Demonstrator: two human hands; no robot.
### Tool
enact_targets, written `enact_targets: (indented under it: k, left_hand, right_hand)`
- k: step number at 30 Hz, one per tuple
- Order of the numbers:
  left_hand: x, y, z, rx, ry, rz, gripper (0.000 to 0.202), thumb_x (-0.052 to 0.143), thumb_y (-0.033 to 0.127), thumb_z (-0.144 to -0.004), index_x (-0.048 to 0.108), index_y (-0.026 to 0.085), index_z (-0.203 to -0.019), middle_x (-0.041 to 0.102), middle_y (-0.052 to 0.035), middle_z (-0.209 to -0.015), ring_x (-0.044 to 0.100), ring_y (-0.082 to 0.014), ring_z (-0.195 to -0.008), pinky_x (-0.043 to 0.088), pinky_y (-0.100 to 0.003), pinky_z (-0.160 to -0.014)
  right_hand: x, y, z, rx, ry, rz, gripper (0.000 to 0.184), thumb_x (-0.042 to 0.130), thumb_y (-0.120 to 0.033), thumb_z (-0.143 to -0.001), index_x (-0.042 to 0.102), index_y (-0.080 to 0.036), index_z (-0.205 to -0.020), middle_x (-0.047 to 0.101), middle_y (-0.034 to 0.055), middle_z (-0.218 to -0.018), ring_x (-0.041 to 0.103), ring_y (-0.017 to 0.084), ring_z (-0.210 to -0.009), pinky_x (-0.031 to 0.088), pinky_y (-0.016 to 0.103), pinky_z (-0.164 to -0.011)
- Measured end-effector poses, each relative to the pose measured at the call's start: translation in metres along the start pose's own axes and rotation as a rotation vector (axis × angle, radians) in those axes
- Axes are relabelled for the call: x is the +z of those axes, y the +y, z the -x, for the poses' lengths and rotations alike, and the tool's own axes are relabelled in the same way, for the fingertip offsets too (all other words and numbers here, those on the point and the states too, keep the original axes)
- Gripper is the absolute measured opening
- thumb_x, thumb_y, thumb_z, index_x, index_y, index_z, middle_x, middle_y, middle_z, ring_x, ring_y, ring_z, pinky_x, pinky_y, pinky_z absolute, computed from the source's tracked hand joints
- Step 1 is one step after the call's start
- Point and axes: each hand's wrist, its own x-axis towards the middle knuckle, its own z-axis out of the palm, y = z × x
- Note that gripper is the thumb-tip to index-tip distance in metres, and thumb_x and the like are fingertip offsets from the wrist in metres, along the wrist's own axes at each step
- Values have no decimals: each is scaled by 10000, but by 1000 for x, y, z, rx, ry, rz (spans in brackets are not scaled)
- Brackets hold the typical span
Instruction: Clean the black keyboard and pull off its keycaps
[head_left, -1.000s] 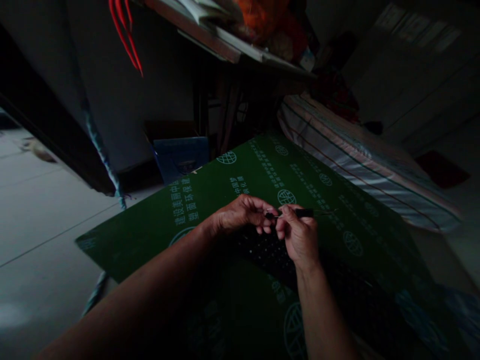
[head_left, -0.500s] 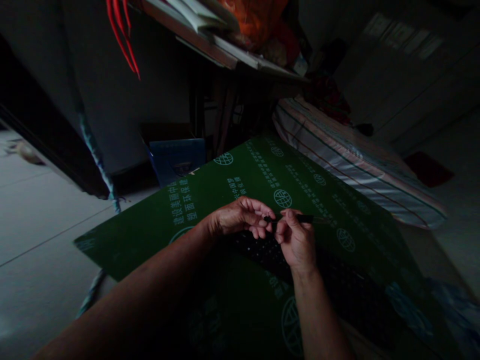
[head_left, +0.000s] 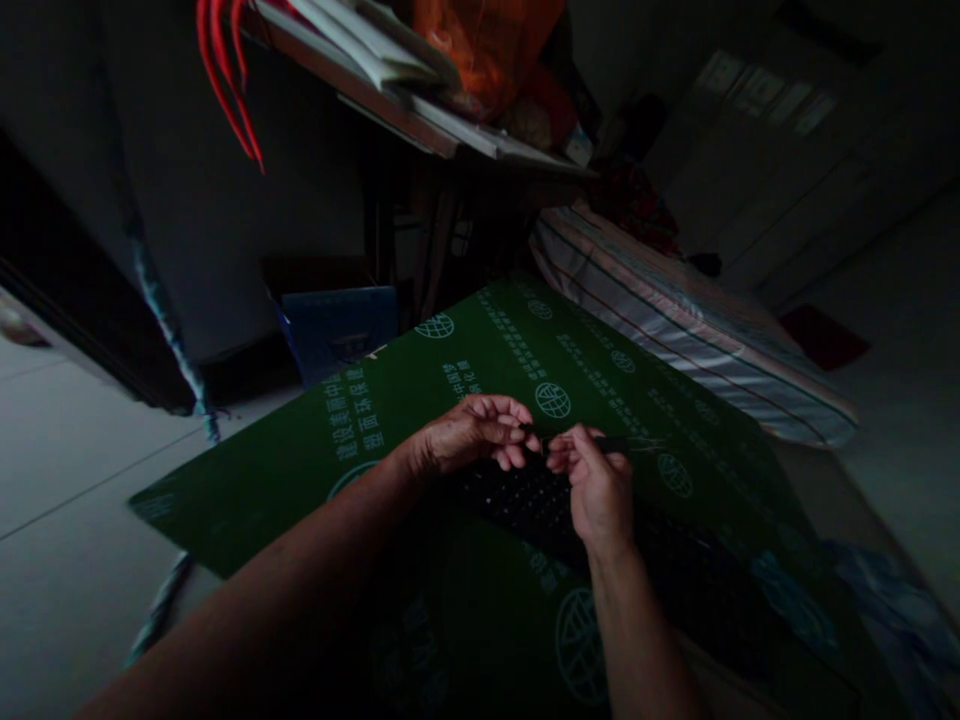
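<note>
A black keyboard (head_left: 525,500) lies slantwise on a green printed board (head_left: 405,400), under both hands. My left hand (head_left: 476,435) is just above its upper left end, with thumb and fingertips pinched on a small dark piece (head_left: 529,432) too dim to name. Close beside it, my right hand (head_left: 600,485) is closed around a slim black-handled tool (head_left: 611,443). Thin wire-like ends stick out from the tool on the right. A narrow gap separates the two hands' fingertips.
Crumpled light-blue plastic (head_left: 795,600) lies on the board past the keyboard's right end. A blue box (head_left: 337,325) stands behind the board's far edge. A striped mattress (head_left: 697,320) is at the back right. A cloth-wrapped rope (head_left: 169,320) hangs at the left.
The whole view has shifted slightly left. My hands have drawn a little apart, and the right hand with its tool now sits a bit farther from the left fingertips.
</note>
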Motion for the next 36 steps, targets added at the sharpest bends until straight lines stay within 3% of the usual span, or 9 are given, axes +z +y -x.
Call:
enact_targets:
  k: [3, 6, 11, 15, 18, 22, 31, 36]
  left_hand:
    - [0, 0, 0, 6, 13, 7, 232, 692, 171, -712, 575, 101, -899, 711, -130, -889, 664, -140, -589, 516, -215, -513]
    - [1, 0, 0, 12, 23, 12, 226, 679, 179, -726, 567, 106, -908, 707, -144, -927, 678, -157, -635, 517, -217, -525]
    - [3, 2, 0, 17, 68, 13, 217, 677, 177, -724, 554, 115, -892, 705, -135, -929, 681, -162, -634, 512, -214, -513]
    - [2, 1, -1, 50, 119, 10, 226, 692, 174, -710, 547, 120, -874, 706, -80, -820, 672, -148, -588, 497, -193, -485]
    - [0, -2, -3, 87, 138, -21, 224, 693, 189, -713, 544, 123, -866, 679, -37, -691, 667, -154, -569, 489, -185, -464]
    - [-4, -4, -3, 127, 175, -86, 239, 688, 194, -723, 531, 136, -894, 681, -37, -714, 663, -151, -584, 503, -197, -484]
    - [-4, 1, -1, 125, 198, -263, 183, 622, 203, -783, 499, 158, -910, 678, -27, -702, 655, -144, -624, 498, -205, -526]
    - [0, 2, -1, 78, 234, -315, 178, 604, 211, -792, 489, 163, -918, 673, -23, -709, 642, -135, -613, 476, -196, -513]
  right_hand:
    - [-5, -5, -1, -50, -29, 74, 258, 585, -382, -771, 627, -126, -775, 664, 77, -788, 628, 179, -694, 477, 281, -607]
    - [-5, -8, -2, -79, -63, 120, 257, 561, -361, -786, 633, -134, -882, 667, 59, -780, 632, 177, -701, 486, 310, -672]
    - [0, -7, -4, -120, -109, 339, 247, 517, -312, -814, 635, -157, -966, 587, -24, -603, 501, 94, -471, 418, 225, -511]
    - [10, -7, -5, -190, -170, 481, 237, 538, -312, -806, 643, -162, -956, 536, -35, -559, 429, 84, -458, 362, 198, -455]
    - [21, -8, -7, -176, -254, 477, 204, 538, -309, -799, 653, -155, -866, 552, -19, -578, 421, 79, -460, 333, 185, -426]
    - [32, -5, -13, -106, -307, 433, 197, 517, -278, -798, 644, -133, -757, 530, -27, -538, 417, 65, -443, 327, 171, -425]
    - [30, 4, -23, -70, -374, 437, 271, 508, -342, -829, 654, -155, -960, 590, -17, -635, 470, 69, -490, 364, 163, -459]
    - [28, 5, -25, -171, -364, 524, 267, 452, -305, -870, 653, -178, -990, 651, 11, -736, 570, 102, -626, 425, 180, -585]
